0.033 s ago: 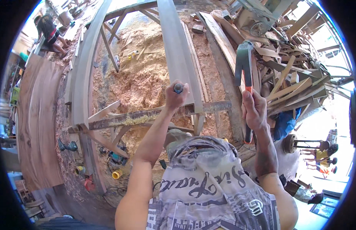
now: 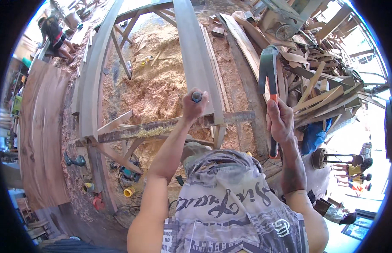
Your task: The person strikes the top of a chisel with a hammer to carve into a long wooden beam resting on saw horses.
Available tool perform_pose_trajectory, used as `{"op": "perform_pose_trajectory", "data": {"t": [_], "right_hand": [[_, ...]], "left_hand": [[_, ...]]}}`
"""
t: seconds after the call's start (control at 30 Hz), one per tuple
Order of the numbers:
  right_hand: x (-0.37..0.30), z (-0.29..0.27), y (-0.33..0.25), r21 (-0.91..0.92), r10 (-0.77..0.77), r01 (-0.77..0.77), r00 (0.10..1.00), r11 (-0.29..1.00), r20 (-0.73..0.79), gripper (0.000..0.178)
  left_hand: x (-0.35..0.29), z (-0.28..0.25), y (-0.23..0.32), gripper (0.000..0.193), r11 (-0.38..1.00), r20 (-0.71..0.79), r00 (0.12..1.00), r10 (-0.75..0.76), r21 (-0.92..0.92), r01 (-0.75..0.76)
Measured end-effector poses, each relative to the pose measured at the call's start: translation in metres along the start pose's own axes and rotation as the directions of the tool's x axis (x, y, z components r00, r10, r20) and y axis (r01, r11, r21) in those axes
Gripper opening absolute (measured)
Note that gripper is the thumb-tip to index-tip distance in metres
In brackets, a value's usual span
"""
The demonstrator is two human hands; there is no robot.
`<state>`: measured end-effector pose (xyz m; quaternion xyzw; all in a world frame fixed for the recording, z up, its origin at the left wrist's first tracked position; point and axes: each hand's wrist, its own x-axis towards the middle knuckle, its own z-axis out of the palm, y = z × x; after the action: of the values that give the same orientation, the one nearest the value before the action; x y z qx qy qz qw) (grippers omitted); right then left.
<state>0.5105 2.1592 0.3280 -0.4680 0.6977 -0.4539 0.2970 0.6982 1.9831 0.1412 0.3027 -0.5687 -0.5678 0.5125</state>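
We are standing over a curved wooden frame point(image 2: 94, 71) in an open workshop, and both our hands are busy with tools. Our left hand point(image 2: 193, 107) is closed tight around a chisel point(image 2: 196, 97), so that only its dark round butt shows above the fist. The fist sits on the long grey plank point(image 2: 196, 55) just where that plank crosses a rough crosspiece point(image 2: 162, 126), so we judge the blade is set down into the wood at that joint; the blade itself is hidden by the hand. The butt points up and toward our right, which leaves it free to be struck.

Our right hand point(image 2: 280, 122) is wrapped firmly round the handle of a claw hammer point(image 2: 268, 71), gripped low on the shaft with the metal head lifted well above and to the right of the chisel. Hammer and chisel are well apart.

As for containers, we see little we can be sure of. Under the frame lie a blue drill point(image 2: 75, 160), a yellow roll point(image 2: 129, 192) and a few small items on the sawdust point(image 2: 153, 84) that heaps the ground; whether any is a pot or tin, we cannot tell. To the right, offcuts point(image 2: 326, 84) lie in a loose pile, not in any bin. Another person point(image 2: 56, 36) works at the far left.
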Motion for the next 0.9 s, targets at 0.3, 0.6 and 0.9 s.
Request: {"op": "perform_pose_trajectory", "data": {"t": [0.3, 0.6, 0.9], "right_hand": [[-0.008, -0.002, -0.003, 0.007, -0.009, 0.009, 1.0, 1.0, 0.027, 0.044], [-0.01, 0.0, -0.007, -0.107, -0.036, 0.039, 0.999, 0.994, 0.022, 0.051], [-0.014, 0.011, -0.049, -0.298, -0.074, 0.067, 0.997, 0.952, -0.012, 0.044]], "left_hand": [[-0.012, -0.002, -0.004, 0.025, 0.945, 0.037, 0.982, 0.186, 0.268, -0.19], [-0.005, -0.003, 0.002, 0.023, 0.904, 0.015, 0.953, 0.302, 0.311, -0.291], [-0.006, 0.012, -0.01, 0.023, 0.919, 0.078, 0.962, 0.26, 0.287, -0.271]]}}
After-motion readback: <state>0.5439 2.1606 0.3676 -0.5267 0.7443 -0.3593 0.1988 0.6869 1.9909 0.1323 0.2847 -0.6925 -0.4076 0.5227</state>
